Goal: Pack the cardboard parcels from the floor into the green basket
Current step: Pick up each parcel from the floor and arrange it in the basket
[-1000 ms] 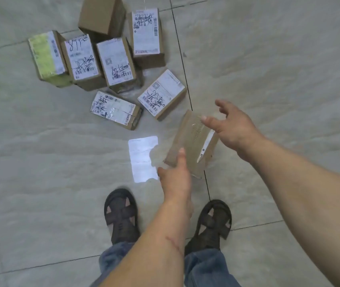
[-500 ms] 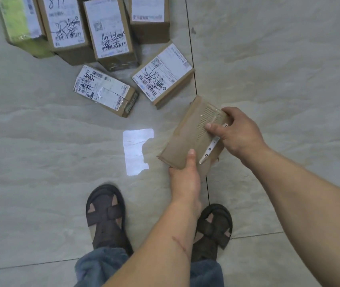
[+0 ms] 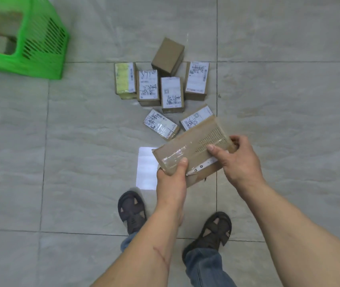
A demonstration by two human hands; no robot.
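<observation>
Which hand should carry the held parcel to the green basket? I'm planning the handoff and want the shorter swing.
Probably the left hand: it grips the parcel at its near end, and the green basket stands far left. The right hand pinches the far end and would have to cross the body.

tiled floor, cardboard parcels, green basket

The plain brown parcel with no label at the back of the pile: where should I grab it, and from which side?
Take the plain brown parcel from above, across its two long sides. It lies tilted at the far end of the pile, and its top face and far sides look clear, while labelled parcels crowd its near end, so coming in from the far side is probably easiest.
</observation>
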